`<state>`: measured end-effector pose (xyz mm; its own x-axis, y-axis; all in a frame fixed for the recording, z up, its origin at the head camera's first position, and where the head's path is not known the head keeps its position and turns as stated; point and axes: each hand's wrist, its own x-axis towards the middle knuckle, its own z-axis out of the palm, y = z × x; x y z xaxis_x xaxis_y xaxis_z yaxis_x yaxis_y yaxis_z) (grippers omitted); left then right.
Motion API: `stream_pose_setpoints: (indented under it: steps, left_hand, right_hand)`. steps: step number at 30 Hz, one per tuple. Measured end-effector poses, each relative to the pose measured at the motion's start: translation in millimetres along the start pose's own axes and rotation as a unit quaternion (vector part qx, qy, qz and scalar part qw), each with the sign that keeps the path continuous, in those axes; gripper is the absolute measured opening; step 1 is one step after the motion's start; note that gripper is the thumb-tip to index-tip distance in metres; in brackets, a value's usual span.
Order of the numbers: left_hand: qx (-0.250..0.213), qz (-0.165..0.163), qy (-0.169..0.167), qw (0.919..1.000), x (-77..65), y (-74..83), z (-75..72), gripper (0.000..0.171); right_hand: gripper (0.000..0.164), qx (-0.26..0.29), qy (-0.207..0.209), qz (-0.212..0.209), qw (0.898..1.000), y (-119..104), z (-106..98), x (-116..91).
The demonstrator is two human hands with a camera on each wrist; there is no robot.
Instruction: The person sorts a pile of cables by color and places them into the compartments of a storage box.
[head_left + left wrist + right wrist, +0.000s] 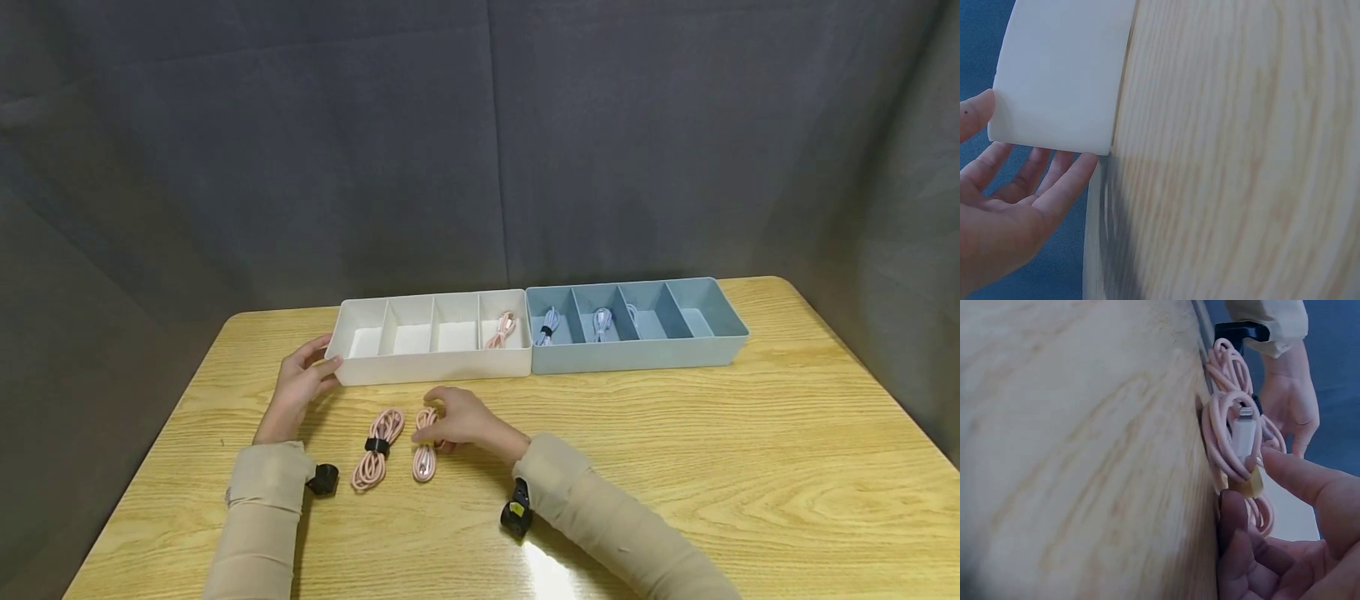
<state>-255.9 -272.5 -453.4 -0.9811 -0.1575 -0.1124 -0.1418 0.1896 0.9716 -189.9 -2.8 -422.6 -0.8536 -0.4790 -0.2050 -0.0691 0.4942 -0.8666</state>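
In the head view, my right hand (463, 418) is over a coiled pink charging cable (424, 468) on the table. Thumb and fingertips pinch its middle, around a yellow tie (1249, 484); a white-bodied metal plug (1244, 434) shows in the coil. Left of it lies a larger pink cable bundle (369, 468) bound with a black strap. At the white divided box (435, 367), my left hand (298, 382) touches the left end. Seen from the left wrist, its fingers lie extended against the box's end edge, with the thumb at the rim.
The white box's rightmost compartment holds a pink cable (501, 330). Against its right end stands a blue divided box (637, 355) with blue-white cables (549, 323) in several compartments. Both boxes are near the back of the wooden table (675, 467), before a dark curtain (375, 150).
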Motion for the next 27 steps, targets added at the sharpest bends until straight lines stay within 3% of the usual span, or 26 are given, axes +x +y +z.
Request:
stream_pose_setpoints:
  steps: [6,13,27]
  left_hand:
    - [-0.002,0.003,-0.001,1.0000,2.5,-2.8,-1.7,0.054]
    - [0.003,0.005,-0.002,1.0000,1.9,-3.7,-1.2,0.054]
    - [0.003,0.003,0.000,1.0000,1.7,-2.3,0.7,0.054]
  right_hand:
    - [0.063,-0.033,-0.002,0.015,0.999,-1.2,2.1,3.6]
    - [0.056,-0.023,0.002,0.016,1.000,0.7,2.6,6.1]
    - [0.052,0.050,0.000,0.060,0.997,0.8,0.9,6.2]
